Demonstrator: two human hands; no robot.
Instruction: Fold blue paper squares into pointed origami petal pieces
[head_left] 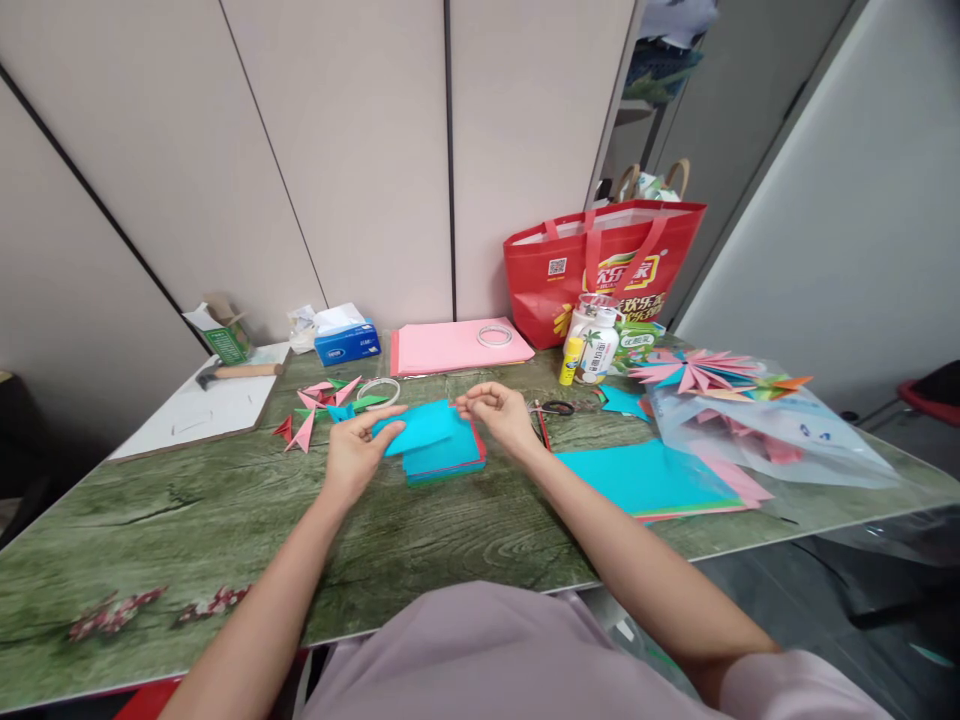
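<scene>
Left hand (352, 457), grip closed on blue sheet (425, 427); right hand (501, 415), grip nearly closed at its corner, hold unclear; light pinch and squared edges advisable.

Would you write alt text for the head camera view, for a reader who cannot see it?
Two bare hands hold a blue paper sheet above stacked coloured paper on a green wood-patterned table.

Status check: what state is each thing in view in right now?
Left hand: holding blue sheet
Right hand: at sheet's corner, grip unclear
Tissue box: open, tissue protruding
Green carton: flap open
Red bag: upright, open-topped
Glue stick: upright
Scissors: lying down, blades unclear
Hammer: lying on board
Pink sheets: stacked flat
White bottle: upright
</scene>
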